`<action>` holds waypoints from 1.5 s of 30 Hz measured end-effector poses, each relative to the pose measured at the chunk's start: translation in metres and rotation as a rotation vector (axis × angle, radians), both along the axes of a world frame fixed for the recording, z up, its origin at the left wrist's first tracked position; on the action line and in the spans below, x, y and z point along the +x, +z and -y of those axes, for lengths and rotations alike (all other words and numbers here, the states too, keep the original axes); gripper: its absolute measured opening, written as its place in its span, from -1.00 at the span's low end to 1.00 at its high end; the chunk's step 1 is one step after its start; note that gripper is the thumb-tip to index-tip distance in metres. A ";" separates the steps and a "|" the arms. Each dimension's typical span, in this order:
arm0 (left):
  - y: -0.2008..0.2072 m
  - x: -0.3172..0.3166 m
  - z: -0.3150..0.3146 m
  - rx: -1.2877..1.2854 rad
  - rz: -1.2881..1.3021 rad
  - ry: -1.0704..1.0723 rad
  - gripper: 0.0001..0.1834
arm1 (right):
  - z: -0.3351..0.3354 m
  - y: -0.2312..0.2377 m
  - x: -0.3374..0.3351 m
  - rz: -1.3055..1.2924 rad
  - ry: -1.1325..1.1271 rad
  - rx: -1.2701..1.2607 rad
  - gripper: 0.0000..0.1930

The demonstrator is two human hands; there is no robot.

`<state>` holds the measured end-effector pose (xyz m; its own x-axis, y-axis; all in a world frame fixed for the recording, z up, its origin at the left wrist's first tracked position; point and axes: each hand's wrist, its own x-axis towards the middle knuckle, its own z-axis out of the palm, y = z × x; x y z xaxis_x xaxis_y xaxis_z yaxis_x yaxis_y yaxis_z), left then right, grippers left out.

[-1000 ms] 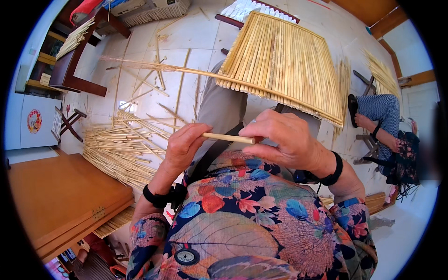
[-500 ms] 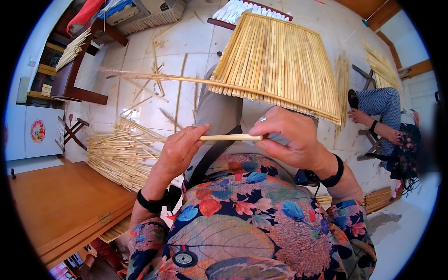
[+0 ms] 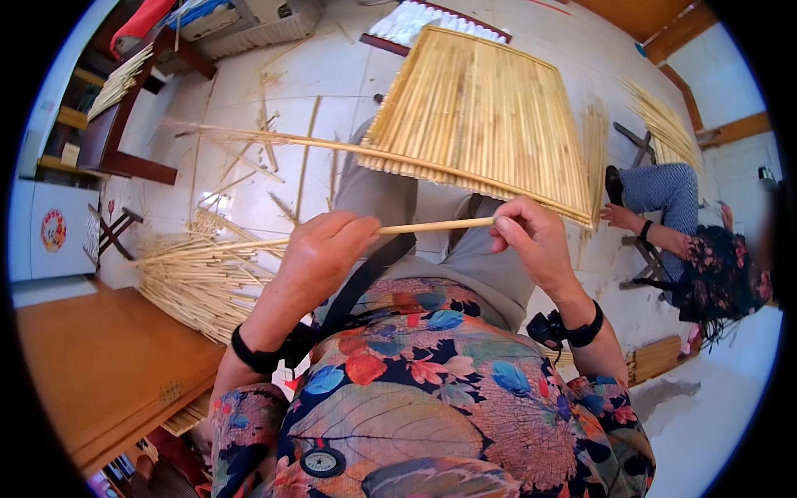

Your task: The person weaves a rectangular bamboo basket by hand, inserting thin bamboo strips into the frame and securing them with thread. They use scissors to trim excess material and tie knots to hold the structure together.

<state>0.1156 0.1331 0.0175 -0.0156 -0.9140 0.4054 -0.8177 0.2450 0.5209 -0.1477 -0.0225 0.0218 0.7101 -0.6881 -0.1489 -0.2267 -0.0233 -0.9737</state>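
My left hand (image 3: 328, 249) is closed around a slim pale-yellow plant stalk (image 3: 436, 226). At the stalk's right end my right hand (image 3: 531, 236) pinches it between thumb and fingers. The stalk lies nearly level above my lap and seems to run on leftward past my left hand. Just beyond my hands, a panel of stalks laid side by side (image 3: 477, 108) rests by my knees, with thin stalks along its edges. Along its near edge lies a longer stalk with a feathery tip (image 3: 266, 138), sticking out to the left.
A big heap of cut stalks (image 3: 195, 278) lies on the floor at left, beside a brown wooden cabinet (image 3: 116, 357). Loose stalks litter the tiles. A dark wooden bench (image 3: 137, 137) stands far left. At right sits another person (image 3: 701, 249), near more stalk bundles (image 3: 664, 120).
My right hand has moved right and slightly up to the stalk's end, so a longer stretch shows between my hands. My left hand has risen slightly. The whole view has shifted a little.
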 end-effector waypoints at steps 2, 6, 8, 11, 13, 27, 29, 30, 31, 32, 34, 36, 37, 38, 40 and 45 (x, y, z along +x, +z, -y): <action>0.001 -0.001 0.003 0.019 0.017 -0.021 -0.84 | 0.001 -0.003 -0.001 -0.045 -0.031 -0.083 -0.90; -0.011 -0.005 0.008 0.021 0.001 -0.053 -0.87 | -0.001 -0.005 -0.002 -0.100 -0.048 -0.473 -0.85; -0.011 -0.009 0.007 0.044 -0.023 -0.060 -0.89 | -0.002 -0.001 -0.002 -0.117 0.036 -0.740 -0.80; -0.028 -0.014 0.002 0.057 -0.022 -0.087 -0.87 | 0.000 -0.002 -0.001 -0.162 0.207 -1.082 -0.71; -0.034 -0.016 -0.002 0.050 -0.033 -0.100 -0.87 | -0.003 0.001 0.002 -0.204 0.265 -1.148 -0.72; -0.033 0.000 0.006 0.068 0.027 -0.092 -0.82 | -0.001 -0.011 -0.023 -0.181 0.108 -1.080 -0.69; -0.024 0.001 0.012 0.018 0.065 -0.007 -0.79 | 0.006 -0.013 -0.035 -0.161 -0.047 -1.061 -0.71; -0.024 0.000 0.017 -0.009 0.098 0.028 -0.76 | 0.008 -0.013 -0.043 -0.175 -0.134 -1.066 -0.72; -0.024 -0.002 0.024 -0.032 0.115 0.004 -0.74 | 0.011 -0.015 -0.050 -0.180 -0.217 -1.071 -0.72; -0.026 -0.002 0.030 -0.055 0.137 -0.009 -0.72 | 0.013 -0.019 -0.056 -0.197 -0.284 -1.068 -0.73; -0.027 -0.004 0.046 -0.086 0.194 -0.048 -0.70 | 0.016 -0.029 -0.070 -0.220 -0.407 -1.060 -0.74; -0.023 -0.003 0.058 -0.100 0.277 -0.090 -0.69 | 0.015 -0.039 -0.078 -0.238 -0.454 -1.040 -0.74; -0.024 -0.002 0.065 -0.127 0.283 -0.112 -0.66 | 0.014 -0.040 -0.079 -0.246 -0.462 -1.041 -0.74; -0.023 -0.005 0.071 -0.124 0.288 -0.130 -0.66 | 0.013 -0.041 -0.080 -0.253 -0.469 -1.042 -0.73; -0.018 -0.009 0.080 -0.113 0.308 -0.153 -0.64 | 0.015 -0.044 -0.081 -0.274 -0.463 -1.080 -0.71; -0.017 -0.019 0.093 -0.120 0.313 -0.184 -0.66 | 0.018 -0.042 -0.077 -0.306 -0.412 -1.156 -0.67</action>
